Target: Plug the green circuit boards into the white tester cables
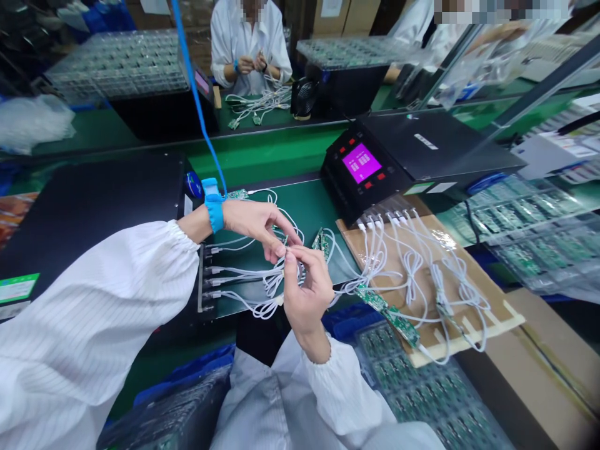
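My left hand [255,226], with a blue strap [214,206] at its wrist, reaches in above the green bench. Its thumb and fingers are pinched at the fingertips of my right hand [307,290]. What sits between the fingertips is mostly hidden; a bit of green circuit board shows behind them. White cables [274,284] lie in coils below and behind both hands, plugged into the black box at the left. A green circuit board [321,242] rests just right of my fingers. Another board [238,194] lies behind my left wrist.
A black tester with a purple screen [362,163] stands at the right, its white cables running over cardboard [450,250] to several boards [403,326]. Trays of boards [431,394] sit below right. A person [250,44] works across the bench. A blue cord [194,94] hangs at my left wrist.
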A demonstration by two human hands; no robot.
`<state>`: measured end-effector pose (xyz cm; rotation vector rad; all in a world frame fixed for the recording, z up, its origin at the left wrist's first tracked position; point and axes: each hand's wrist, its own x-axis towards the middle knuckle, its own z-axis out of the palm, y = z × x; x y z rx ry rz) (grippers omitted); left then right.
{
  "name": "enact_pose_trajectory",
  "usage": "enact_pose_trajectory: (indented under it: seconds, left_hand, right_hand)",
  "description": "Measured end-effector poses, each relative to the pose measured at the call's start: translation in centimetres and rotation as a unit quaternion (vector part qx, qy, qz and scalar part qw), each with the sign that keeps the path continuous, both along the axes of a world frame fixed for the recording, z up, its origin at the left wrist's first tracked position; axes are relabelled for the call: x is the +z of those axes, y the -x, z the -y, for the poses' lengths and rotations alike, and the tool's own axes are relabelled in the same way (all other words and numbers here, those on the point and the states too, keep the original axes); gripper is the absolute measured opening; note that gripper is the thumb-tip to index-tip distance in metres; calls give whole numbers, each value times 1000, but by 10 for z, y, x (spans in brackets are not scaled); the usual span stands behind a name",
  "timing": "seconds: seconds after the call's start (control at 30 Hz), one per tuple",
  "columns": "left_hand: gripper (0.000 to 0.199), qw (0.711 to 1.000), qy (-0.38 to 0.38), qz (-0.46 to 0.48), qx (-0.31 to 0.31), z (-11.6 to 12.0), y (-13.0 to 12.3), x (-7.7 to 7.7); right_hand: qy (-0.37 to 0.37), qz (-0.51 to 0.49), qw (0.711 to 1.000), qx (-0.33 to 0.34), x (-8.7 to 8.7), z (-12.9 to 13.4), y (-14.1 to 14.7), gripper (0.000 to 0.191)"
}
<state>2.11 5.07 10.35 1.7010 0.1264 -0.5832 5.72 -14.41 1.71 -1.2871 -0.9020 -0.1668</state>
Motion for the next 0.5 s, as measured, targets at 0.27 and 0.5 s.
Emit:
enact_pose_trajectory:
  seconds: [0.27, 0.5]
  left_hand:
    - [89, 994, -26, -108, 7, -25, 16, 27]
    - [40, 983, -75, -156, 53, -45, 33, 16]
  right_hand:
    - [15, 16, 997, 70, 11, -12, 9, 12]
    - [120, 70, 975, 174, -1, -35, 15, 21]
